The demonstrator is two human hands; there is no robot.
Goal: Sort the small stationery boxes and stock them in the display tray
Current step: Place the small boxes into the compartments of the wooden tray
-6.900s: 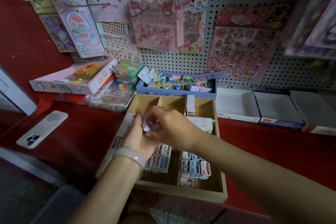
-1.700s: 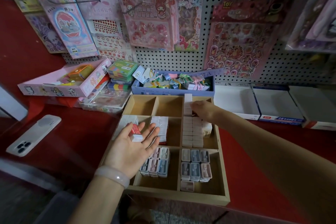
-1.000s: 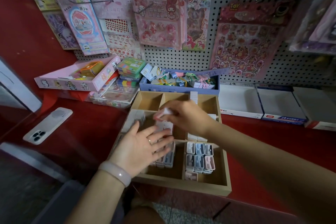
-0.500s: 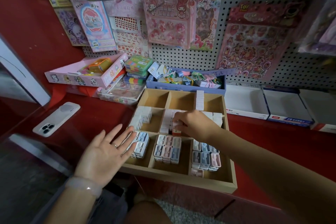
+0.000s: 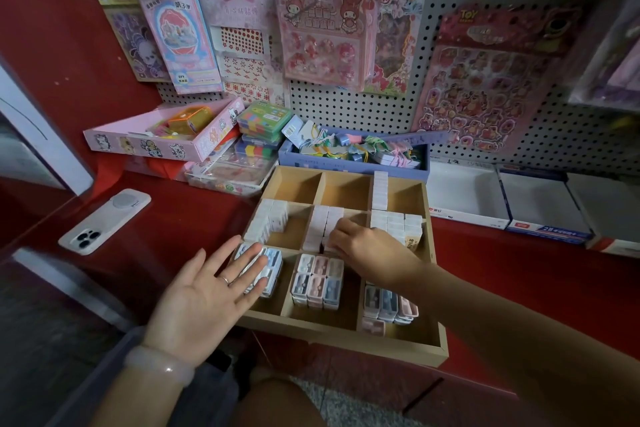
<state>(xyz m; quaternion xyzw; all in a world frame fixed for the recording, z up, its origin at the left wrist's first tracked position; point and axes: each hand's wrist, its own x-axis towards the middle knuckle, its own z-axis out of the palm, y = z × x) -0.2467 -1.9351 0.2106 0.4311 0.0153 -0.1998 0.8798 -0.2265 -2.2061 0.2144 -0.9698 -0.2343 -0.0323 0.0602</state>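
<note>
On the red desk [image 5: 194, 218], the wooden tray [image 5: 346, 345] holds rows of small boxes [image 5: 317, 284], the left hand [image 5: 204, 302] hovers with fingers straight and spread wide over its front-left compartment, and the right hand [image 5: 367, 250] curls its fingers on white boxes [image 5: 322, 224] in the middle compartment.

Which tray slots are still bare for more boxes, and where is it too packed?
Free: the two back-left slots of the tray, left and middle, bordered by the blue bin. The back-right slot has room beside its single white column. Crowded: middle row, where the right hand works, and the front row under the left hand.
</note>
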